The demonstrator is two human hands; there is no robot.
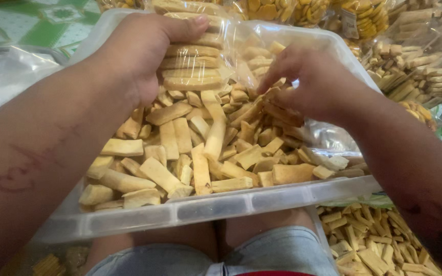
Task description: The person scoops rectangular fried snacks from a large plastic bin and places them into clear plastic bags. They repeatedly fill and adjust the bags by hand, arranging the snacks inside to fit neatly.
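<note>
A green patterned mat showed at the upper left, filled bags (pixel 415 66) at the upper right. The left hand (pixel 139 56) was closed around a clear bag (pixel 193 61), part-filled with stacked biscuits. The right hand (pixel 313 82) pinched biscuits from the tub (pixel 221 207) at centre, which remained mostly full.
</note>
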